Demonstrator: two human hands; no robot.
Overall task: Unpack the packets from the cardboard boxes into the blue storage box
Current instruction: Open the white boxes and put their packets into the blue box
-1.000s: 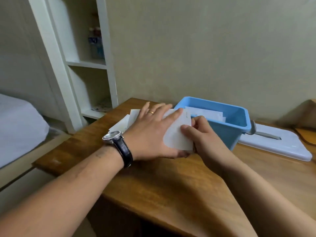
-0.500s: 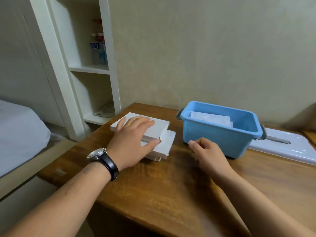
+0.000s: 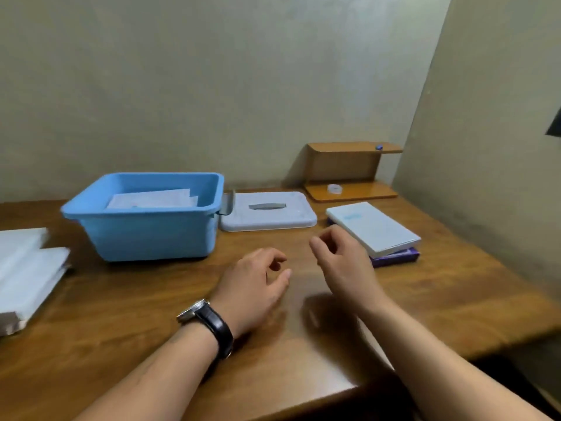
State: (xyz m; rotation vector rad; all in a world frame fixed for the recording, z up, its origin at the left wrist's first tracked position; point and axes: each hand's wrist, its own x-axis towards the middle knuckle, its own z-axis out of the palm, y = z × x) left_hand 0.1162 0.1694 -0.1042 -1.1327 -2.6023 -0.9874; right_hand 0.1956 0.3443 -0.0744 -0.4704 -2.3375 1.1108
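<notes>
1. Blue storage box: one unit. It stands on the counter at left-centre, uncovered, with white packets lying flat inside. The number of packets cannot be determined; at least two overlapping edges show.
2. Cardboard boxes, left stack: white and flat, at the left edge of the counter, well apart from both hands. The view is blurred; two or three layers are likely. Risk: the stack sits at the frame edge, and a careless pull is likely to slide it off the counter.
3. Cardboard boxes, right stack: two units, a white box resting on a purple box, offset. Risk: lifting the upper one at one corner may drag the lower one along.
4. Lid: one unit, just beside the storage box. Risk: packets carried across may catch on it.
5. Wooden shelf: one unit, at the rear wall.
6. Right hand: empty, grip loosely curled with the fingers apart, just beside the right stack.
7. Left hand: empty, grip loosely curled and clamped on nothing, hovering over bare counter.
8. Wristwatch: one unit. Risk: its strap may snag a box flap.
</notes>
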